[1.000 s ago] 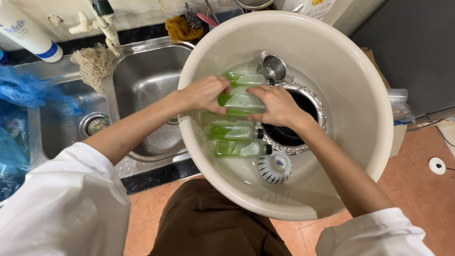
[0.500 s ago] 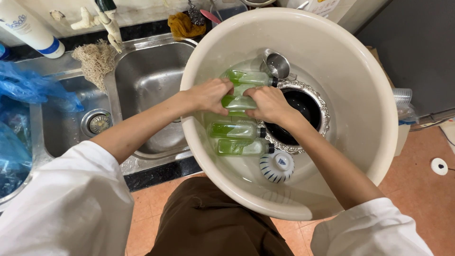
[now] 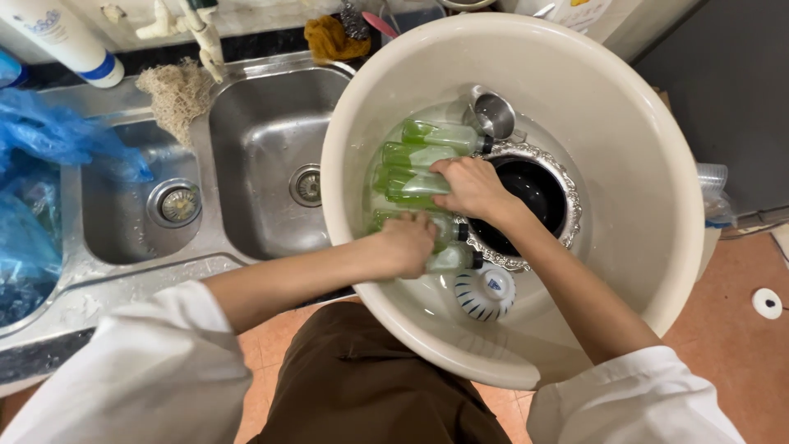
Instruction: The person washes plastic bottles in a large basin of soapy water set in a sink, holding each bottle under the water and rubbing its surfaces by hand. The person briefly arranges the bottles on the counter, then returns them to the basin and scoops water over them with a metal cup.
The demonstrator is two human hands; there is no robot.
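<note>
Left hand point(image 3: 408, 242) lower now, both hands on submerged green bottles point(image 3: 419, 156).

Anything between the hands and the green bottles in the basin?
Nothing visible. Left hand rests on the lower green bottles; right hand lies on the upper ones. Both touch them directly inside the basin.
</note>
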